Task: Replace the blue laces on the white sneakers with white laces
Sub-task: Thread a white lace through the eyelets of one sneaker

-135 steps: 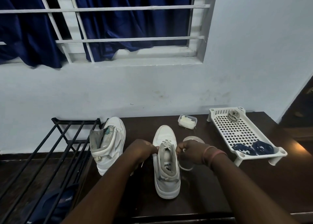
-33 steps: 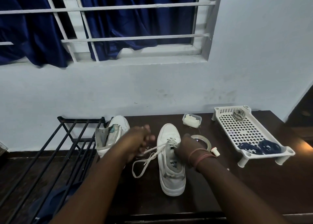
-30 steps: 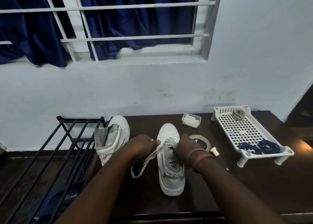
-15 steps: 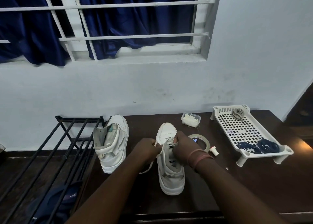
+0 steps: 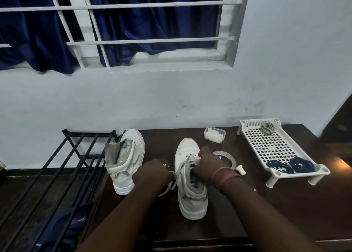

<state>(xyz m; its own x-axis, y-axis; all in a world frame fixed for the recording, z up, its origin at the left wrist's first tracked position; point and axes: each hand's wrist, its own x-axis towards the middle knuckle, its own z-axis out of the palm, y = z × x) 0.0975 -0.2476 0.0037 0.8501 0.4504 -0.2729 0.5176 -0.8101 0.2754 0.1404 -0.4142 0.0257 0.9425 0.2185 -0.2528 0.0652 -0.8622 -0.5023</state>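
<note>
Nearest, a white sneaker (image 5: 191,187) stands upright on the dark counter (image 5: 285,204), toe toward the wall. The left hand (image 5: 155,172), just left of it, grips one run of white lace (image 5: 170,185), which trails in a loop onto the counter. The right hand (image 5: 206,165), with bands on its wrist, pinches the lace over the eyelets. The second sneaker (image 5: 125,160) stands to the left, unlaced, beside a black rack (image 5: 57,175). Behind the right hand lies a tape roll (image 5: 229,157). Right of that, a white tray (image 5: 276,149) holds two coiled blue laces (image 5: 289,166). Farthest, a small clear box (image 5: 214,134) sits near the wall.
</note>
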